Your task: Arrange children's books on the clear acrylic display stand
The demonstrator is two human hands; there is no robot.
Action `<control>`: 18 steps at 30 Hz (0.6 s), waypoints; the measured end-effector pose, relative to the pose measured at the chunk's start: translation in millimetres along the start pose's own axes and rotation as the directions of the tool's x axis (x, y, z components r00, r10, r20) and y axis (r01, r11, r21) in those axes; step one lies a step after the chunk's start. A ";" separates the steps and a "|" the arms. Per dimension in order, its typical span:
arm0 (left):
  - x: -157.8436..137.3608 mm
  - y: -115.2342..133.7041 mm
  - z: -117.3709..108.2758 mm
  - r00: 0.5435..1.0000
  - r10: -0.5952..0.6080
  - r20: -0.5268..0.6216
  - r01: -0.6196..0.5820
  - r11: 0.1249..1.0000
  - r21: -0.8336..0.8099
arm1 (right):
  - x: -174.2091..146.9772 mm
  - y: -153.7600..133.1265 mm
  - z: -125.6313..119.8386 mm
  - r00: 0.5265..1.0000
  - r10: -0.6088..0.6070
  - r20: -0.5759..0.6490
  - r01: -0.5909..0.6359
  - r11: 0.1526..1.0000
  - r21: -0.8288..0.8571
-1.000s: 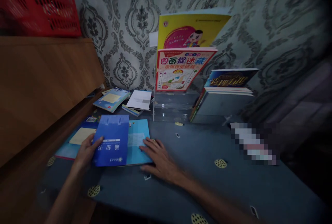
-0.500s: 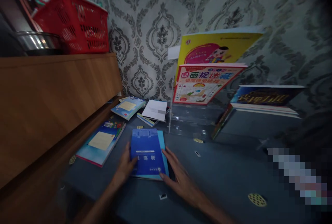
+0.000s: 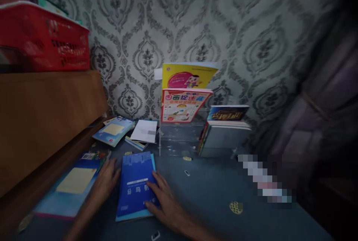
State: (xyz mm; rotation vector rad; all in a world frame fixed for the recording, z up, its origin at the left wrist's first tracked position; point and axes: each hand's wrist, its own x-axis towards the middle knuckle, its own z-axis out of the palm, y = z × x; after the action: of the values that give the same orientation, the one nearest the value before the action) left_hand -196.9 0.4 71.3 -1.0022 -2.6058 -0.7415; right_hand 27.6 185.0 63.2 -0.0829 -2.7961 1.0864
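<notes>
A dark blue booklet (image 3: 134, 192) lies on the table, with the edge of a lighter blue one showing beneath it. My right hand (image 3: 165, 200) rests along its right side, fingers and thumb apart on the cover. To its left, my left hand (image 3: 106, 181) is open, fingers reaching over the right edge of a light blue book (image 3: 67, 200) that has a cream panel. Whether the left fingertips touch that book I cannot tell.
Further back lie another blue book (image 3: 113, 131) and a white-covered book (image 3: 144, 131) on a small pile. A clear acrylic rack (image 3: 179, 136) holds a yellow book (image 3: 181, 75), a red-bordered book (image 3: 183, 107) and several others. A wooden cabinet (image 3: 47, 114) carrying a red basket (image 3: 56, 43) borders the left.
My left hand has let go of the dark blue booklet and moved left to the light blue book. My right hand stays at the booklet. The view has shifted.
</notes>
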 end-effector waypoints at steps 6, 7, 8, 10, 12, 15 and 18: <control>67.6 8.2 -13.6 0.997 0.005 -0.074 0.026 0.912 0.409 | -0.2 6.9 3.4 1.000 0.026 0.004 -0.026 0.999 0.034; 74.8 9.7 -13.0 0.998 -0.001 -0.058 0.026 0.895 0.445 | 0.8 10.7 6.6 1.000 0.016 0.004 -0.016 0.999 0.034; 80.5 10.9 -11.1 0.999 -0.006 -0.033 0.021 0.881 0.472 | 2.4 15.2 10.3 1.000 0.008 -0.003 -0.008 0.999 0.031; 87.8 12.8 -4.8 0.999 -0.020 0.026 0.004 0.862 0.507 | 7.4 25.0 18.7 0.999 0.005 -0.036 -0.005 1.000 0.025; 90.8 14.0 2.3 0.998 -0.032 0.058 -0.004 0.846 0.534 | 14.9 34.5 27.0 0.997 0.033 -0.071 -0.030 0.999 0.042; 91.5 12.9 9.1 0.999 -0.022 0.050 -0.010 0.825 0.565 | 30.2 45.9 38.4 0.991 0.102 -0.087 -0.095 0.992 0.079; 92.9 4.2 11.9 0.998 0.029 0.050 -0.053 0.806 0.590 | 46.8 56.5 51.7 0.954 0.280 -0.108 -0.264 0.954 0.144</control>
State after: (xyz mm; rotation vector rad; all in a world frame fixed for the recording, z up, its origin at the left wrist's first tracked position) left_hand -262.6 60.8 100.1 -0.8656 -2.5628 0.1265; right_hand -26.4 196.9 -7.4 -0.5202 -2.6474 1.2668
